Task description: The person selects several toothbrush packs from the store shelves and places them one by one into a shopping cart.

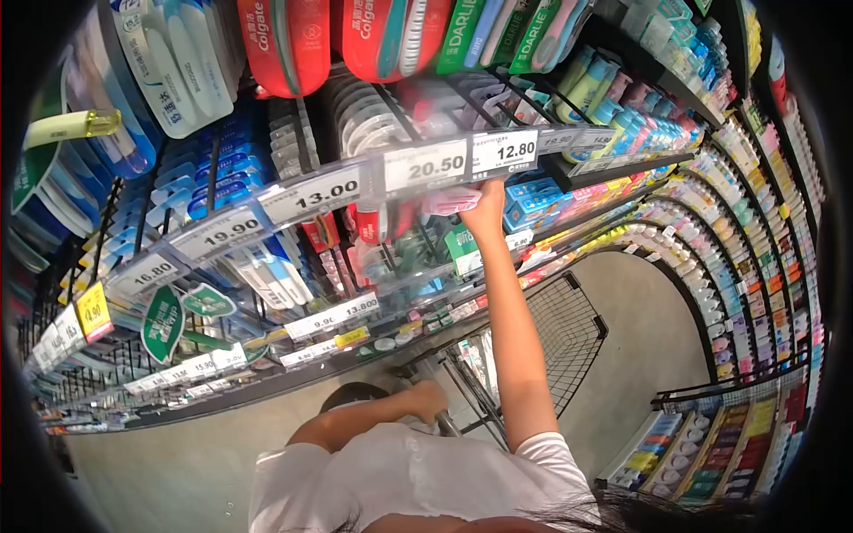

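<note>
My right hand (484, 210) reaches up to the shelf, just under the price rail (425, 166) near the 12.80 label. Its fingers are closed on a pink blister pack (451, 201), slightly blurred and partly behind the rail; the fingertips are hidden. Low down, my left hand (430, 401) is wrapped round the handle (447, 423) of a shopping cart (569, 342). Beneath my right forearm, some packaged goods (480, 362) show in the cart.
Hanging toothbrush packs (378, 35) and tagged hooks fill the shelving ahead. Blue boxes (533, 202) sit right of my right hand. Curved shelves (711, 231) run along the right side, with a low display bin (711, 444) at lower right. Grey floor (204, 453) lies below.
</note>
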Motion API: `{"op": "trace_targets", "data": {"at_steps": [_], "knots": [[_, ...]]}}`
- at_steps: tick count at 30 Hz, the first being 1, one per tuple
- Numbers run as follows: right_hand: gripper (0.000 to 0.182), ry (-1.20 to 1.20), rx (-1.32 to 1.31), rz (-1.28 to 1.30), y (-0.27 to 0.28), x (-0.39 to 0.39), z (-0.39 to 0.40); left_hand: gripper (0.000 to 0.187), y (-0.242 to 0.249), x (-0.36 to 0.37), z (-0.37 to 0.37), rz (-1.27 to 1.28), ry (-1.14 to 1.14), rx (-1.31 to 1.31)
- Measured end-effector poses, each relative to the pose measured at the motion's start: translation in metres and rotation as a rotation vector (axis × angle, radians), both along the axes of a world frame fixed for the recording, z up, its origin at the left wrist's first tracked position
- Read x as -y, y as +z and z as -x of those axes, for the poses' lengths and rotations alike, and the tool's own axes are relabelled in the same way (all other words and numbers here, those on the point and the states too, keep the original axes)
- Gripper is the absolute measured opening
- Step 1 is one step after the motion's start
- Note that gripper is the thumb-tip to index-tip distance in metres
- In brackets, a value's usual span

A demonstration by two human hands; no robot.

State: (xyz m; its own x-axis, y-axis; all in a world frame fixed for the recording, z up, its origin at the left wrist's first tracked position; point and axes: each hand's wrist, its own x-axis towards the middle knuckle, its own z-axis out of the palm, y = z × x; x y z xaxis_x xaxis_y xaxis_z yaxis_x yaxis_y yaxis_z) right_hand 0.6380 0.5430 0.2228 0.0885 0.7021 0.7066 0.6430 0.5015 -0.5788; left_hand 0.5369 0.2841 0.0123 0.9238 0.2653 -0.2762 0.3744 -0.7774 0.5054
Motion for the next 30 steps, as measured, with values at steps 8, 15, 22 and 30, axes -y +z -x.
{"op": "trace_targets", "data": {"at_steps": [8, 15, 22, 30], "knots": [[0.063, 0.011, -0.037, 0.105, -0.029, -0.035, -0.015, 0.029, 0.006, -0.003, 0.016, 0.016, -0.017, -0.036], [0.081, -0.040, -0.171, 0.003, -0.040, -0.025, -0.031, 0.030, 0.010, -0.010, 0.028, -0.015, -0.068, -0.080], [0.083, -0.205, -0.129, 0.153, 0.009, 0.046, -0.025, 0.029, -0.016, -0.012, 0.030, -0.056, -0.113, 0.020], [0.078, -0.157, -0.112, 0.074, 0.013, 0.074, -0.044, 0.028, -0.002, -0.022, 0.027, 0.022, -0.107, -0.046]]}}
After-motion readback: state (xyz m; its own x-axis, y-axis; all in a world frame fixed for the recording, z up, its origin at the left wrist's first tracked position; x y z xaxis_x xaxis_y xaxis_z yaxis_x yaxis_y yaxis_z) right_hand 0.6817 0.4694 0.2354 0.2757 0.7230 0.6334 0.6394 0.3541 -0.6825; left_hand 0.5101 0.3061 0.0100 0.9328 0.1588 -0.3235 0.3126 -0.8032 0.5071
